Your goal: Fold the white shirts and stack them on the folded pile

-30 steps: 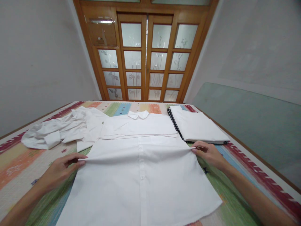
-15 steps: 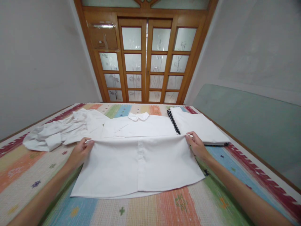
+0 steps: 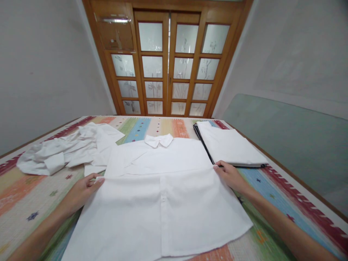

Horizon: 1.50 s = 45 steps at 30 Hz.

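Note:
A white button shirt [image 3: 163, 203] lies flat on the striped mat [image 3: 24, 203], its collar [image 3: 159, 140] at the far end. A crosswise fold line runs over it between my two hands. My left hand [image 3: 83, 191] lies at the fold's left end, fingertips closed on the cloth edge. At the right end my right hand [image 3: 231, 176] pinches the shirt's edge, right next to the folded stack.
A crumpled white garment [image 3: 67, 152] lies at the far left. A neatly folded white stack with a dark edge [image 3: 231, 146] sits at the far right. Wooden glazed doors [image 3: 168, 61] stand beyond the mat. A green panel [image 3: 293, 134] runs along the right.
Both hands carried the pinched crease away toward the collar, then drew it back a little. The raised ridge between them now lies flat as a fold.

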### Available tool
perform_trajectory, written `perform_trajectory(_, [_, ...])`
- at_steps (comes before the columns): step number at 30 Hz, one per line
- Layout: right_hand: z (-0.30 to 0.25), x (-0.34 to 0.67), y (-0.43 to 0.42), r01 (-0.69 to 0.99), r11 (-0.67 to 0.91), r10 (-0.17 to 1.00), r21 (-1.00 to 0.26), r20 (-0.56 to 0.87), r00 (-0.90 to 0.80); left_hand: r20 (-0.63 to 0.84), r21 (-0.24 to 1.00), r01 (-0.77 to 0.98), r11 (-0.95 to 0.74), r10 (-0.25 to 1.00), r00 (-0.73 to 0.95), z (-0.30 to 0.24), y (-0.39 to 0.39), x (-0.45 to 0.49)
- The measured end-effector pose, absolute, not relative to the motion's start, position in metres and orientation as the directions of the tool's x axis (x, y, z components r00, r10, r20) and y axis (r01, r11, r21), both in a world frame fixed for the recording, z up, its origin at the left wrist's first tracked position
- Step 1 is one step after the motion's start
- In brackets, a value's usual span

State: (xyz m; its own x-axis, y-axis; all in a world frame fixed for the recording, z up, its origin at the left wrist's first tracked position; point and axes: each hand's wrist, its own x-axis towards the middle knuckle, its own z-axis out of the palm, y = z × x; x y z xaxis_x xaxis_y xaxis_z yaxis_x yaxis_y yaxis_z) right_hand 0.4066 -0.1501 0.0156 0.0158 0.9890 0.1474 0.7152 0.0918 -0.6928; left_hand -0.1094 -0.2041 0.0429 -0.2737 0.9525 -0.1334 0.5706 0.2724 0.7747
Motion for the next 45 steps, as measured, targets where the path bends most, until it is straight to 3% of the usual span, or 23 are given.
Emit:
perform_trajectory(6, [0.017,0.398,-0.144,0.841,0.122,0.959,-0.528,0.280,0.037,-0.055,0.686,0.686,0.243,0.957,-0.284,0.042,-0.198,-0.111])
perform_trajectory(15, [-0.005,0.386,-0.143,0.997,0.037,0.959,-0.062,0.283,-0.018,0.139,0.384,0.901,0.200,0.953,-0.271,0.032,-0.197,-0.097])
perform_trajectory(19, [0.001,0.385,-0.153,0.999,0.044,0.928,0.014,0.370,-0.046,0.179,0.301,0.921,0.246,0.934,-0.308,0.034,-0.205,-0.098])
perform_trajectory(22, [0.006,0.394,-0.161,0.996,0.066,0.934,-0.065,0.355,-0.038,0.156,0.303,0.916,0.262,0.935,-0.319,0.035,-0.215,-0.106])
perform_trajectory(28, [0.009,0.418,-0.163,0.866,0.174,0.978,-0.469,0.185,-0.097,-0.099,0.478,0.815,0.329,0.942,-0.322,0.039,-0.230,-0.123])
perform_trajectory(31, [0.011,0.425,-0.160,0.792,0.167,0.986,-0.587,0.121,-0.118,-0.223,0.536,0.744,0.398,0.917,-0.329,0.043,-0.231,-0.124])
perform_trajectory(34, [0.013,0.428,-0.159,0.756,0.183,0.983,-0.629,0.098,-0.157,-0.251,0.588,0.701,0.402,0.916,-0.314,0.045,-0.232,-0.122])
perform_trajectory(41, [0.024,0.427,-0.168,0.793,0.143,0.989,-0.592,0.046,-0.143,-0.304,0.760,0.517,0.394,0.918,-0.254,0.042,-0.237,-0.121])
perform_trajectory(45, [0.031,0.430,-0.171,0.715,0.089,0.984,-0.693,-0.051,-0.172,-0.290,0.840,0.419,0.344,0.938,-0.188,0.047,-0.237,-0.125])
